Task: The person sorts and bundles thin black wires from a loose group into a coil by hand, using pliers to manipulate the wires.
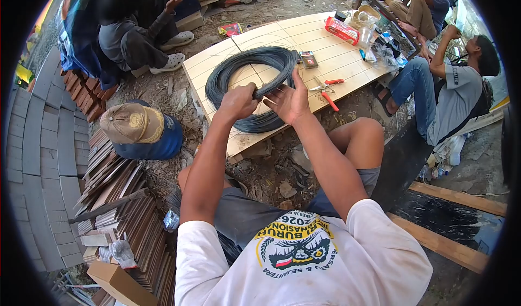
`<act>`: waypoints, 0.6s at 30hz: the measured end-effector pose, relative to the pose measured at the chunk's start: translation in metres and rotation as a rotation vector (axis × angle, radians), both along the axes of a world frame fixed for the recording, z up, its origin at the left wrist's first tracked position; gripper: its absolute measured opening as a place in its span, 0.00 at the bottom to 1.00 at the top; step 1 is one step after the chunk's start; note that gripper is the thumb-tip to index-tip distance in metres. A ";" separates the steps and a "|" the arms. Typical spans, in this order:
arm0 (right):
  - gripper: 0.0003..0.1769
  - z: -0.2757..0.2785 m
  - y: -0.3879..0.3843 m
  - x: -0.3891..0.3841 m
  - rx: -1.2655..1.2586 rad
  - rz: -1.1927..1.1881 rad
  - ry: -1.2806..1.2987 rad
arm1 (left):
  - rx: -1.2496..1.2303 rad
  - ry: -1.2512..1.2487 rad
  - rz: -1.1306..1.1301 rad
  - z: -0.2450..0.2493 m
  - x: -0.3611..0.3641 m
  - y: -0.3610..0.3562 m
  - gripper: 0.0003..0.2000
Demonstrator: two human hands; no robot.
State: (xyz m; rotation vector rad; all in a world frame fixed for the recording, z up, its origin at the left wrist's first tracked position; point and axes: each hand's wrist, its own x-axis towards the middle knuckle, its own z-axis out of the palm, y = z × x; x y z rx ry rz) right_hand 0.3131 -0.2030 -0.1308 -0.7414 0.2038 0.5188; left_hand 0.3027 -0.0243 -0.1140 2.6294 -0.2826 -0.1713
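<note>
A thick coil of dark wire [217, 80] lies on the light tiled-looking board in front of me, with part of its inner strands raised. My left hand [239, 101] is closed around a bundle of these strands at the near side. Beside it, my right hand [288, 98] has its fingers apart, palm turned toward the wire, fingertips against the strands. Pliers with red handles [328, 94] rest on the board right of the coil, near a small dark pack [308, 59]. My fingers partly cover the wire.
The board [196, 67] also carries a red packet [342, 30], cups and plastic bags. At left stand a cap [132, 122] on a blue container and stacked tiles [116, 181]. One person [135, 40] sits at upper left, others at right. Timber beams [439, 241] lie lower right.
</note>
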 end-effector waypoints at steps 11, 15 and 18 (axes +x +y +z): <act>0.15 0.015 0.013 0.035 -0.447 -0.006 -0.021 | -0.033 -0.019 -0.063 0.000 0.003 0.003 0.16; 0.27 0.044 0.011 0.032 -0.435 0.126 -0.190 | -0.134 -0.195 0.105 0.005 0.008 0.019 0.14; 0.29 0.056 -0.012 0.031 -0.536 0.149 -0.306 | -0.360 -0.276 0.176 0.012 0.016 0.042 0.15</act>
